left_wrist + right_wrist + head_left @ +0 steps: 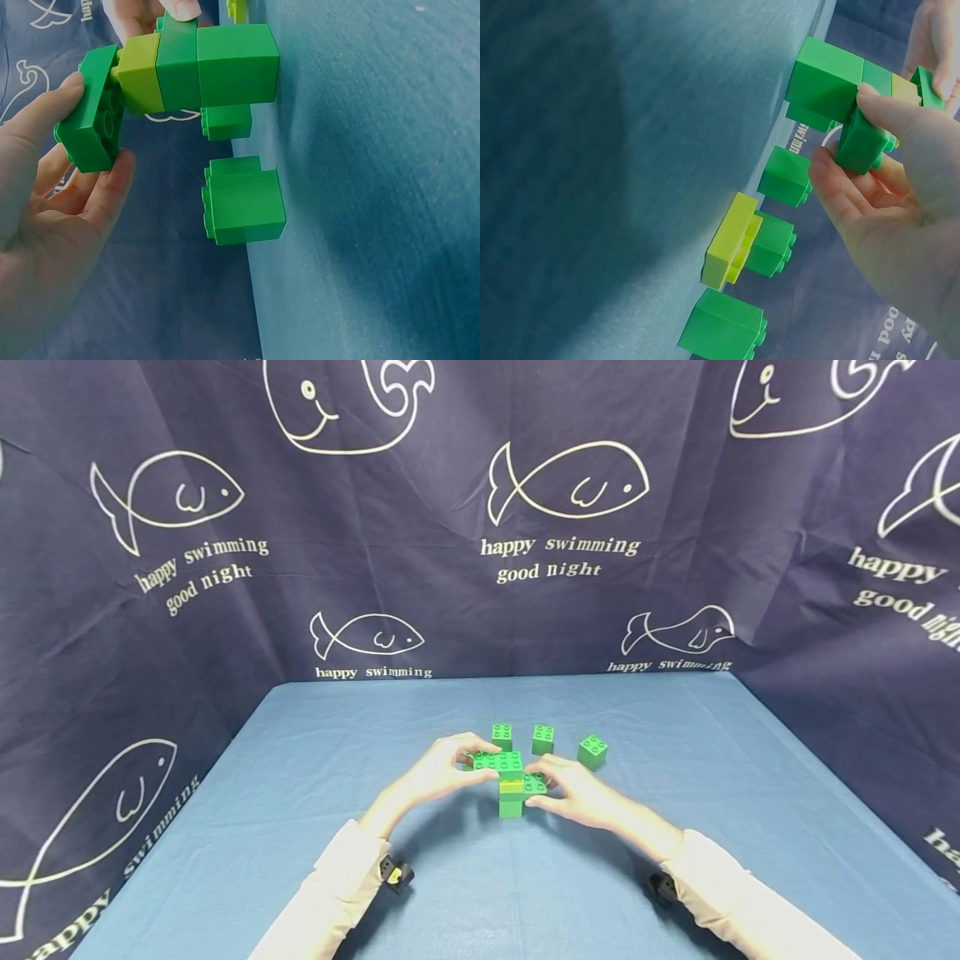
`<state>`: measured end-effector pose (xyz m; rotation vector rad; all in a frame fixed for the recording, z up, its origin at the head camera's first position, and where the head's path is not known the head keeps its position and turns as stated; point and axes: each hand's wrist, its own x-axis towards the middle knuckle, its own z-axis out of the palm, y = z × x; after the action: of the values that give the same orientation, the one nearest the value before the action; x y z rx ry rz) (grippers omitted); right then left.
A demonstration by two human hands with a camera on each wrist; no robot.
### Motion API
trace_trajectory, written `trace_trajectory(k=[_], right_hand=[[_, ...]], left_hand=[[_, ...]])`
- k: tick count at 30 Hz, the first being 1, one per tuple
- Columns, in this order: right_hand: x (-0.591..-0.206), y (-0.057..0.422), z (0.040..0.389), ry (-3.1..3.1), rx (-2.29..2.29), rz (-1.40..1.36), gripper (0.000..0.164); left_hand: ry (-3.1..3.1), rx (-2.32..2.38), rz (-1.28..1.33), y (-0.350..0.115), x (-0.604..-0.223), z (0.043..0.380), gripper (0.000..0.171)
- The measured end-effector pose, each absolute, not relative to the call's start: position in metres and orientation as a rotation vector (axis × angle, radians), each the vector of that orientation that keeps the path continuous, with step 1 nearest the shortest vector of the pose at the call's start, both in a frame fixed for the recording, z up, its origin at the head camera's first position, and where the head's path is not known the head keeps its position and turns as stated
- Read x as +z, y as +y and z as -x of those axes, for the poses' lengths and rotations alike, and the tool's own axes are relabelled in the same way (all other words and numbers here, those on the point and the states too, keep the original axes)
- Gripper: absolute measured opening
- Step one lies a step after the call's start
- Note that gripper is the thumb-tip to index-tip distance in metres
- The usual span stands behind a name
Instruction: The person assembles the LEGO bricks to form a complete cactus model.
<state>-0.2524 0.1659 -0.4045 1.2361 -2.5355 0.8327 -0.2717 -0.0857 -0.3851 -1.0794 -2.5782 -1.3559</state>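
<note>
Between the two hands a small tower of toy building bricks stands on the blue table. A square green brick (pixel 511 808) forms its base. Above that lies a darker green long brick (pixel 178 64), sticking out to the right, then a yellow brick (pixel 141 73). My left hand (pixel 442 768) pinches another long green brick (pixel 91 112) between thumb and fingers at the top; it overhangs leftward and sits tilted on the yellow brick's studs. My right hand (pixel 577 791) grips the jutting end of the darker long brick, thumb on its near side.
Behind the tower stand several loose green bricks, among them a middle one (pixel 543 740) and a turned one (pixel 592 752). A loose yellow brick (pixel 731 240) lies on its side near them. A dark fish-printed curtain (pixel 525 635) hangs behind the table (pixel 637 710).
</note>
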Motion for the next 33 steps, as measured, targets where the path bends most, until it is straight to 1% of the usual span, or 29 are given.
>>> trace_trajectory(k=[33], right_hand=[[-0.4044, 0.1658, 0.2511, -2.519, 0.809, -1.247, 0.034]], left_hand=[[-2.593, -1.182, 1.204, -0.0832, -0.3787, 0.2713, 0.033]])
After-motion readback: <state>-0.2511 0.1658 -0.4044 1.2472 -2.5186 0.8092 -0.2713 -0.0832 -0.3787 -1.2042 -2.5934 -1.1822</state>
